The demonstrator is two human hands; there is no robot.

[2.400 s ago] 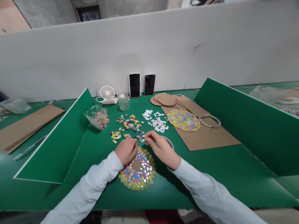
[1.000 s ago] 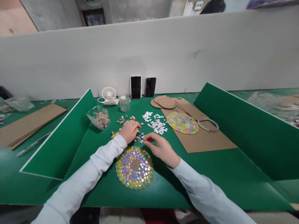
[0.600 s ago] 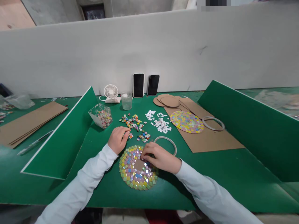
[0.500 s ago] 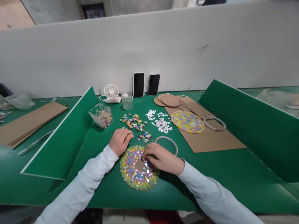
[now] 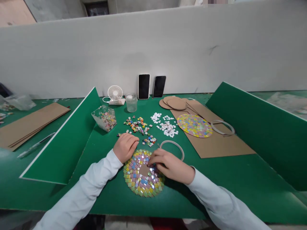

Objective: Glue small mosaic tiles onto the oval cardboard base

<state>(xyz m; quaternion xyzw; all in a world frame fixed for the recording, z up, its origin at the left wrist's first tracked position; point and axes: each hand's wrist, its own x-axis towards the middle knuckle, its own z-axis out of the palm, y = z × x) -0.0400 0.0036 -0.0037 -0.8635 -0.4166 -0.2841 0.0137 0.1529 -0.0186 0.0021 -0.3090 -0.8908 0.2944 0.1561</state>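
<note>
A round mosaic disc of small yellow, green, pink and blue tiles lies flat before me, bare cardboard showing at its centre. Over its right side is my right hand, thumb and fingertips pinched together at the edge of the bare patch. Whatever sits in that pinch is too small to make out. My left hand rests at the disc's upper left edge with its fingers curled closed, their contents hidden. Loose coloured tiles are scattered just beyond it, with a heap of white squares to their right.
A clear box of tiles stands at left, near a small fan, a cup and two phones. A second mosaic disc lies on cardboard at right. Green panels flank the workspace.
The view has shifted slightly. My right hand keeps its pinch by the bare centre. The fingers of my left hand look a little more closed, and the pale orange bit near them no longer shows.
</note>
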